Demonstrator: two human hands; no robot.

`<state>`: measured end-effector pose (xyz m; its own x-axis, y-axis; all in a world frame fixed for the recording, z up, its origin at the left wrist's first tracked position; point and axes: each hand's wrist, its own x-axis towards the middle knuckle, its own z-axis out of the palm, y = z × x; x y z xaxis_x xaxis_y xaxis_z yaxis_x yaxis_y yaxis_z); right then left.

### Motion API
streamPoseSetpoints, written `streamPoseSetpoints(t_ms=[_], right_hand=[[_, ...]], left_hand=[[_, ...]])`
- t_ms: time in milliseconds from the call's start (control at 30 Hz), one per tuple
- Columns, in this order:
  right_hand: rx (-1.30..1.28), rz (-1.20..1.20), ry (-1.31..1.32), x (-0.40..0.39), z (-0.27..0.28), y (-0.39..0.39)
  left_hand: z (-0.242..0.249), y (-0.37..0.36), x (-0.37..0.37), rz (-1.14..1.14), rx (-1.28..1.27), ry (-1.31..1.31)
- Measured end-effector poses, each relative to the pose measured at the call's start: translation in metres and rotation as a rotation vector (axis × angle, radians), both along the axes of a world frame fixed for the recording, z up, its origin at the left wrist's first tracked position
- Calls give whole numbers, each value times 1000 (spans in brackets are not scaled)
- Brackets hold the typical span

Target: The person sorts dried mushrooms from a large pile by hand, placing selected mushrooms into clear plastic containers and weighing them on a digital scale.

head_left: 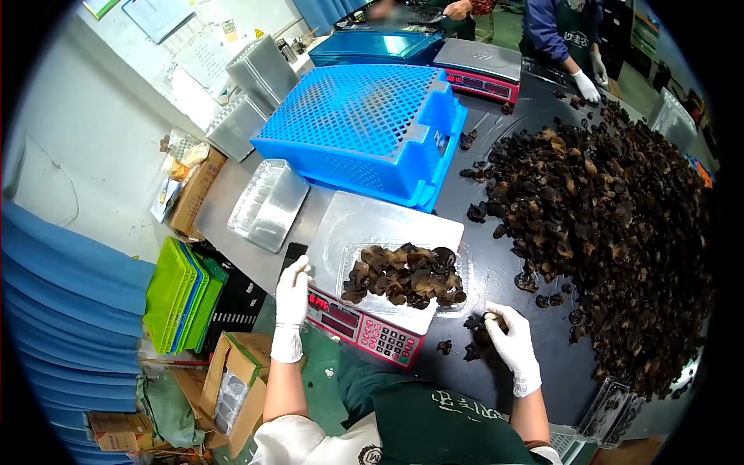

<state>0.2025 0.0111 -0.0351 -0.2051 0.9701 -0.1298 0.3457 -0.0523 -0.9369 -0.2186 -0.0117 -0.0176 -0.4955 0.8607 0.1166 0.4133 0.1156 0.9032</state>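
A clear plastic tray [466, 267] of dark brown wood ear mushrooms [403, 275] sits on the metal platform of a red digital scale [364, 327]. My left hand [293, 296], in a white glove, is at the platform's left edge, fingers slightly bent and thumb apart, with nothing visible in it. Right of the scale, my gloved right hand [511, 341] is low over the dark table, thumb and fingertips closed on a wood ear mushroom [479, 324]. A few loose pieces lie beside it; the fingers partly hide them.
A large wood ear heap [604, 232] covers the table's right side. Behind the scale stand an upturned blue crate [349, 116] and stacked clear trays [269, 205]. Another scale [479, 66] stands farther back. Co-workers stand across the table, one with white-gloved hands [587, 87]. Green baskets [174, 294] are at left.
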Motion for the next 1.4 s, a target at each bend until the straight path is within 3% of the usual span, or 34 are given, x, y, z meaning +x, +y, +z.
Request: streamPoseSetpoints(t_ms=[33, 133, 233, 267, 300, 367, 500, 533, 600, 667, 733, 867, 933, 1033, 1133, 1233, 1300, 1400], right_hand=[[2, 1, -1, -3, 0, 1], [-160, 69, 72, -17, 10, 8], [-278, 93, 139, -36, 7, 16], [-348, 86, 216, -42, 1, 18], [-327, 31, 332, -47, -18, 17], [-174, 5, 272, -54, -20, 23], [-4, 65, 215, -62, 9, 71], [0, 69, 323, -68, 20, 88], [318, 5, 277, -84, -12, 133], [283, 1, 307, -97, 7, 167], [25, 9, 382, -106, 30, 189], [-77, 9, 466, -117, 17, 234], [-119, -92, 539, -119, 24, 233], [-99, -61, 479, -108, 27, 216], [-108, -6, 476, -87, 26, 195], [-147, -4, 491, -62, 41, 169], [-117, 17, 419, -40, 36, 154], [-80, -8, 280, -5, 34, 118]], left_hand=[[2, -1, 3, -30, -120, -5], [-19, -2, 13, -143, -157, 351], [-19, 2, 33, -237, -194, 355], [-36, 4, 27, -261, -93, 370], [-6, 11, 44, -133, -403, -67], [-21, 19, 34, -168, -248, -209], [-11, 55, 20, -169, -139, -265], [-5, 69, 18, -180, -52, -168], [-8, 104, 2, -178, -40, -272], [-4, 138, -6, -140, -39, -296], [-7, 171, -16, -106, -11, -304], [-21, 218, -28, -65, 2, -291], [-11, 234, -27, -32, 3, -308], [-6, 266, -35, 65, -16, -345], [-20, 305, -50, 189, 127, -508], [-31, 329, -63, 171, 280, -711], [-12, 319, -57, 145, 239, -655], [-21, 305, -92, 92, 312, -240]])
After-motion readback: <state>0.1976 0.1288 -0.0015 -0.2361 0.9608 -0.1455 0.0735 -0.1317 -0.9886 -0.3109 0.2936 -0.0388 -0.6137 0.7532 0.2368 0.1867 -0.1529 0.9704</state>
